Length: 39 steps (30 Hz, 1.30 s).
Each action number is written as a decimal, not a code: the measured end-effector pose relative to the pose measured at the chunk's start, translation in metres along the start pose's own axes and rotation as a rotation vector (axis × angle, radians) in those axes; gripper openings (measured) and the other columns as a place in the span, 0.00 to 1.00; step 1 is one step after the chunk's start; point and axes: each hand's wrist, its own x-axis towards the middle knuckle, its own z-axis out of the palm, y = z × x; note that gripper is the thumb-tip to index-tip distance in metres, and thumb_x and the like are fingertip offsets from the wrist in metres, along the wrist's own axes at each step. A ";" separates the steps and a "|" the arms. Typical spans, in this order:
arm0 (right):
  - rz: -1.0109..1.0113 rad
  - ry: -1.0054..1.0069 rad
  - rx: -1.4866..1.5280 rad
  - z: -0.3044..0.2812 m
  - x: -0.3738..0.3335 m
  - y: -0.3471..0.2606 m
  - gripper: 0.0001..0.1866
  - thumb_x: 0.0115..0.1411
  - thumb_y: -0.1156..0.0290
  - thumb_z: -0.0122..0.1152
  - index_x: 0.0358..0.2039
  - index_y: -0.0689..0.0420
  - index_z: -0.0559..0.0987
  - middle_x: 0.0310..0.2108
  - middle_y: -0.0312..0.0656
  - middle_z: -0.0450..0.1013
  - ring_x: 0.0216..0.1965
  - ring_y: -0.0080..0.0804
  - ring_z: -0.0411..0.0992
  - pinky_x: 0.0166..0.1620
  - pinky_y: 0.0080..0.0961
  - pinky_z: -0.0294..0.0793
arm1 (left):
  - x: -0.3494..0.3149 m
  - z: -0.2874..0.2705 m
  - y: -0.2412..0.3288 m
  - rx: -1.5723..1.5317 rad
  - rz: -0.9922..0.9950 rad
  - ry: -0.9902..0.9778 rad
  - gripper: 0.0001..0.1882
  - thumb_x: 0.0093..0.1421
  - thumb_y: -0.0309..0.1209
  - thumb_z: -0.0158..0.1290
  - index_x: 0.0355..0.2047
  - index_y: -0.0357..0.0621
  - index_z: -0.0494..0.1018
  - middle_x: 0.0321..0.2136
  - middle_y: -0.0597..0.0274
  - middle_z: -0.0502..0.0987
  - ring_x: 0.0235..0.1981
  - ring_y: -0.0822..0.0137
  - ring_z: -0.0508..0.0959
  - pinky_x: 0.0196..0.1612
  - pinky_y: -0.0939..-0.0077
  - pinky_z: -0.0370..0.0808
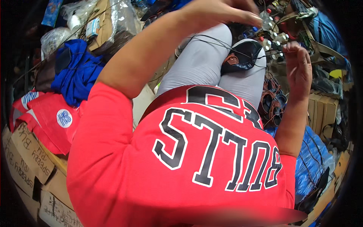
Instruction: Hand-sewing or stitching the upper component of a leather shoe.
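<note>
A dark shoe (242,56) with a brown patch rests on my grey-trousered knees. Thin black thread (206,38) lies over my legs beside it and runs toward the right. My left hand (238,11) is raised beyond the shoe at the top edge, its thumb stretched out. The other fingers are blurred and partly cut off, so their grip is unclear. To the right of the shoe, my right hand (298,62) is lifted with its fingers pinched together, seemingly on the thread, which reaches the fingertips.
Several small bottles with white and red caps (270,36) stand beyond my knees. Dark shoe parts with brown edging (273,100) are heaped at right, near blue plastic (312,159). At left lie blue cloth (77,72), a red bag (56,121) and cardboard boxes (32,162).
</note>
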 end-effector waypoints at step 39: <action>0.631 0.310 -0.702 -0.165 -0.113 0.008 0.12 0.61 0.59 0.53 0.33 0.54 0.76 0.22 0.26 0.63 0.24 0.16 0.57 0.27 0.16 0.58 | -0.116 -0.137 -0.074 0.450 -0.536 0.373 0.12 0.56 0.36 0.54 0.34 0.40 0.75 0.30 0.66 0.75 0.34 0.73 0.73 0.40 0.79 0.68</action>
